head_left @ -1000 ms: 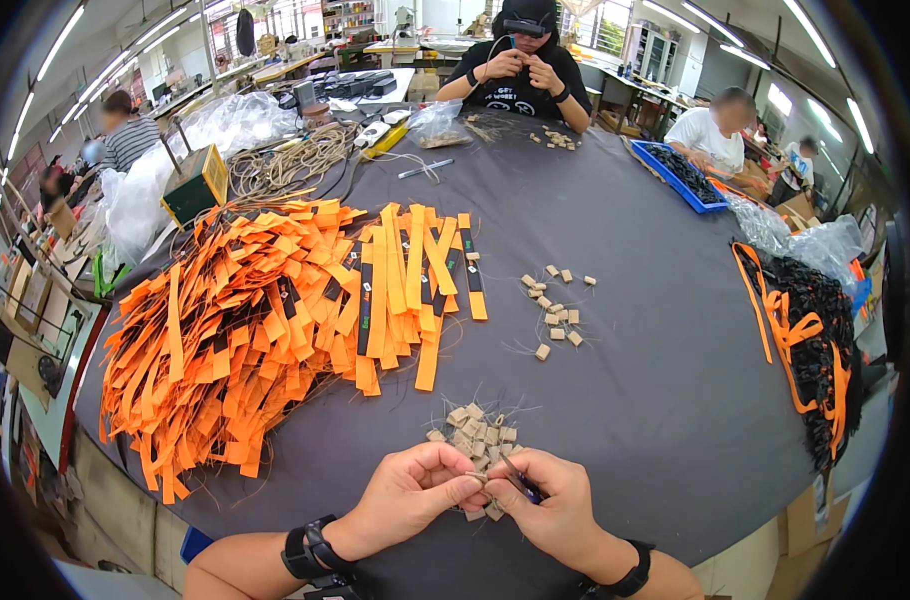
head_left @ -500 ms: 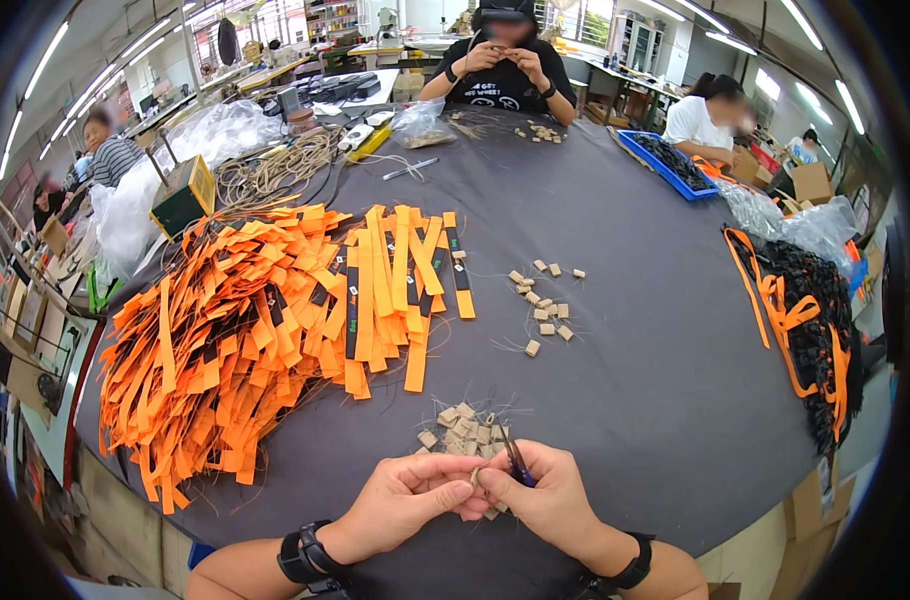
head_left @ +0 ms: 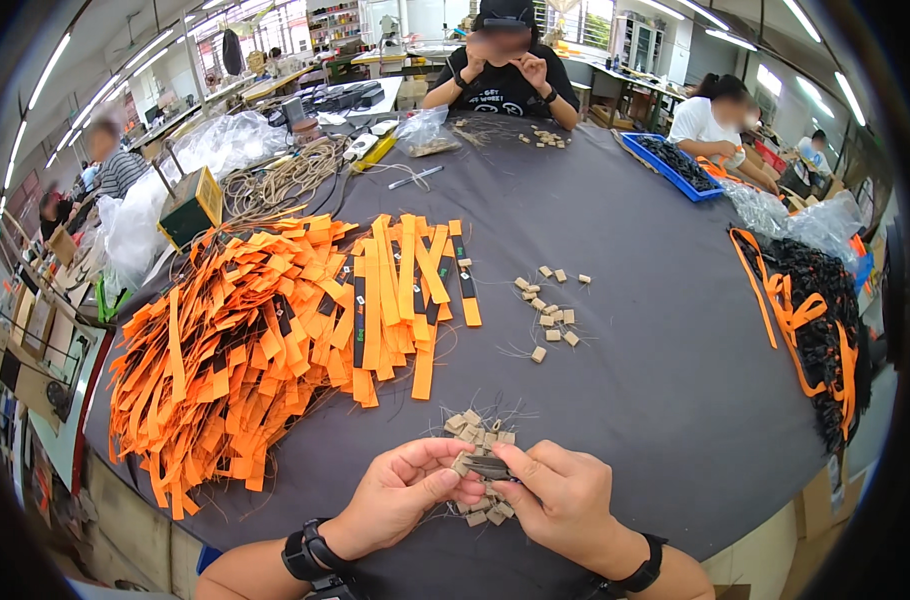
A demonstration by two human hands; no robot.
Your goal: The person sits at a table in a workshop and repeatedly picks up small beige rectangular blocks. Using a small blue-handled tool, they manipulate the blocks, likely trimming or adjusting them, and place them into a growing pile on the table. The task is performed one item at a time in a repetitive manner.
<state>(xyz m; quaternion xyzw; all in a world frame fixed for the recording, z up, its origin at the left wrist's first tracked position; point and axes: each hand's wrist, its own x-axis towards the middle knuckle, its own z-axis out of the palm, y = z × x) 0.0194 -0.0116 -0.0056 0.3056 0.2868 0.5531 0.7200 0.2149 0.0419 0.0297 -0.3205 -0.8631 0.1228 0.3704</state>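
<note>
Low in the middle of the table, my left hand (head_left: 410, 494) pinches a small beige fabric loop (head_left: 462, 464) between thumb and fingertips. Closed around a pair of dark thread snips (head_left: 488, 467), my right hand (head_left: 563, 500) holds them with the blades pointing left, right at the loop. Whether the blades touch it I cannot tell. Just beyond and beneath both hands lies a pile of similar beige loops (head_left: 467, 424) with thin loose threads. A looser group of such loops (head_left: 548, 310) is farther up the table.
A big heap of orange and black strips (head_left: 225, 370) covers the left side. Behind it are a green box (head_left: 191, 207), coiled cord (head_left: 290, 180) and a pen (head_left: 415, 177). At the right are a blue tray (head_left: 680, 168) and black-orange straps (head_left: 800, 330). A person (head_left: 505, 75) sits opposite.
The snips have swung from pointing up to pointing left, at the loop in my left hand. My right hand has turned with them. The person opposite has raised and parted their hands.
</note>
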